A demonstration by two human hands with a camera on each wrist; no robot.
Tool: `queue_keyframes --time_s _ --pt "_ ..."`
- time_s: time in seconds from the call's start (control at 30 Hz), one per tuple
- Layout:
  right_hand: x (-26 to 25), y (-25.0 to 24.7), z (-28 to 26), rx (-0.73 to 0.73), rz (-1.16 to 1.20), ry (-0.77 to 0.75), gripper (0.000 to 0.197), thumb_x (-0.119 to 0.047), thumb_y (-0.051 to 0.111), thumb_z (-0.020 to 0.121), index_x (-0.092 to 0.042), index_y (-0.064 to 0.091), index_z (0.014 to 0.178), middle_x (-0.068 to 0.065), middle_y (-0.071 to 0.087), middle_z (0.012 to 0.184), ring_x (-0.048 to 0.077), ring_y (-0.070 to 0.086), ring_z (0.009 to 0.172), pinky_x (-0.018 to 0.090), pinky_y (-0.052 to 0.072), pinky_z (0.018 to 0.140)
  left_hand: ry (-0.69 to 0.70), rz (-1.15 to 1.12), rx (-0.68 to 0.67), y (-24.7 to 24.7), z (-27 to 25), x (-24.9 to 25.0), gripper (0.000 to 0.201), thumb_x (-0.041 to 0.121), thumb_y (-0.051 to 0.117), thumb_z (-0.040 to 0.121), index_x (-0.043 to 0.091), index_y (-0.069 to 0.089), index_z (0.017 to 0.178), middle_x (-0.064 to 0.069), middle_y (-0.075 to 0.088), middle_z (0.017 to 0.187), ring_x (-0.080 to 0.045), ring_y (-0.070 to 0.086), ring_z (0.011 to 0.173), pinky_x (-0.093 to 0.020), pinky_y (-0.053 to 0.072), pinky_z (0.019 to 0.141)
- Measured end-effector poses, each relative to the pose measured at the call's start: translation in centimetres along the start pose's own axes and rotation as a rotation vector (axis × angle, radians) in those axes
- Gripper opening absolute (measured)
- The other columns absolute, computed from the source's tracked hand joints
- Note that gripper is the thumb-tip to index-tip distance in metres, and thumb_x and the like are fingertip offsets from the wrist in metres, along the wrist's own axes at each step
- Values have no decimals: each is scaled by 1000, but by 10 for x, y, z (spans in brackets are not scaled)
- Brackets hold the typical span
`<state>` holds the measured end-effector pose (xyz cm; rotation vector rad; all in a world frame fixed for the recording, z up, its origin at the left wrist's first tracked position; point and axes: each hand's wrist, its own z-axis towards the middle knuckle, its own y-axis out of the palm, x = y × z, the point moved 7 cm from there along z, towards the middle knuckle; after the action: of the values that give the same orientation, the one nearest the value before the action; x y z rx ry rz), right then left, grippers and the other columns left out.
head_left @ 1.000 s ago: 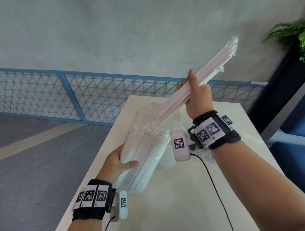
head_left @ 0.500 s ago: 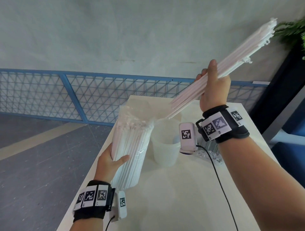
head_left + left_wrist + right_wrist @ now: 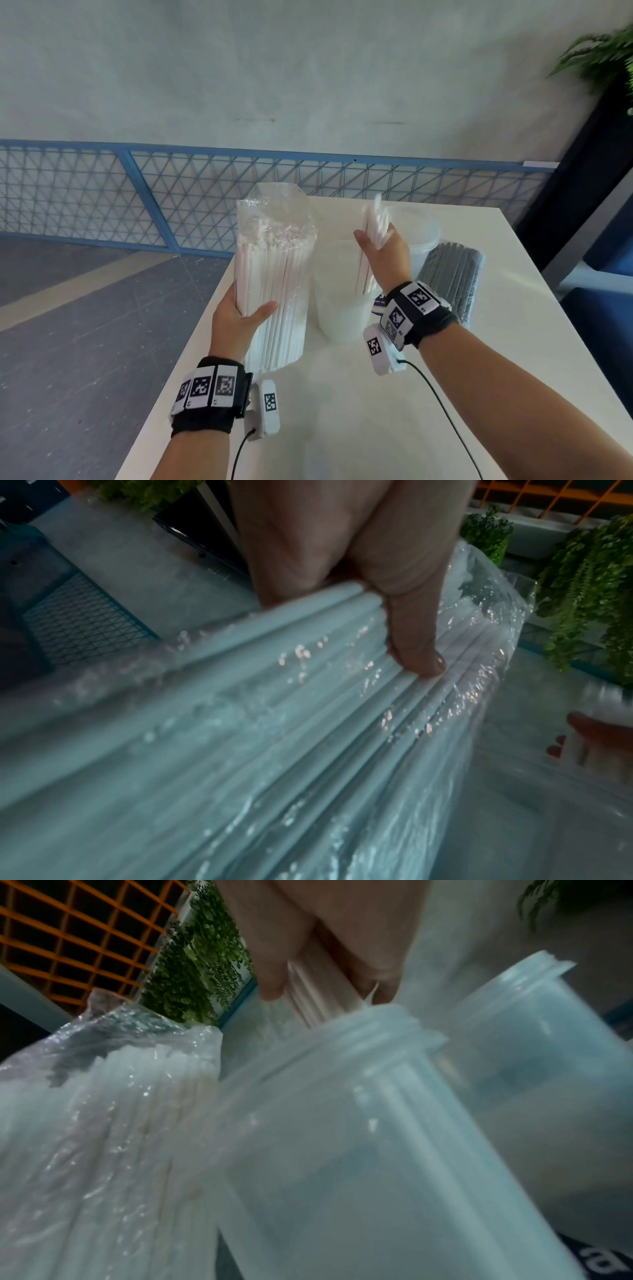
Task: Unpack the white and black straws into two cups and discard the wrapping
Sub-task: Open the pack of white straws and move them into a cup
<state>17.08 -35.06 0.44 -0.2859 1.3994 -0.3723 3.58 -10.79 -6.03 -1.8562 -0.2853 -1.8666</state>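
Note:
My left hand grips the upright pack of white straws low on its side, thumb across the front; its clear wrapping gapes at the top. The left wrist view shows my thumb pressing the wrapped straws. My right hand holds a bunch of white straws whose lower ends stand inside the near translucent cup. The right wrist view shows that bunch entering the cup's mouth. A second cup stands behind. The wrapped black straws lie right of the cups.
All of it sits on a white table whose left edge runs close by my left wrist. A blue mesh fence and a grey wall lie beyond. A plant on a dark stand is at the far right.
My right hand swung the bunch of white straws down from high at the right and lowered its ends into the near cup. My left hand stood the pack more upright.

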Motion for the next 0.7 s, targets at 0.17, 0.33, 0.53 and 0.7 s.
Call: queue_keyframes --time_s 0.17,0.33,0.53,0.7 --pt "21 -3 -6 -21 -176 42 73 -32 73 76 -4 36 133 15 41 133 32 43 121 39 37 102 -11 -29 4 0 1 -3 46 15 80 69 21 58 108 -3 67 101 -18 64 95 -32 50 83" --pt "51 5 -9 -190 -282 208 61 -11 60 82 0 32 135 22 52 121 36 52 113 38 44 87 -11 -47 -5 2 1 -2 44 13 80 69 22 57 105 -2 66 99 -20 63 94 -32 50 81" --pt "69 -28 -4 -94 -347 238 42 -2 50 83 1 48 125 21 57 114 34 56 102 33 45 81 -1 -61 -82 20 -2 1 46 10 79 70 18 57 109 1 66 98 -14 64 93 -31 51 81" --pt "79 -51 -14 -59 -344 261 66 -19 66 81 -4 34 136 22 45 132 35 46 117 42 41 97 -27 -112 -151 43 -5 -6 45 9 79 70 18 57 108 -3 67 101 -17 65 95 -33 52 83"
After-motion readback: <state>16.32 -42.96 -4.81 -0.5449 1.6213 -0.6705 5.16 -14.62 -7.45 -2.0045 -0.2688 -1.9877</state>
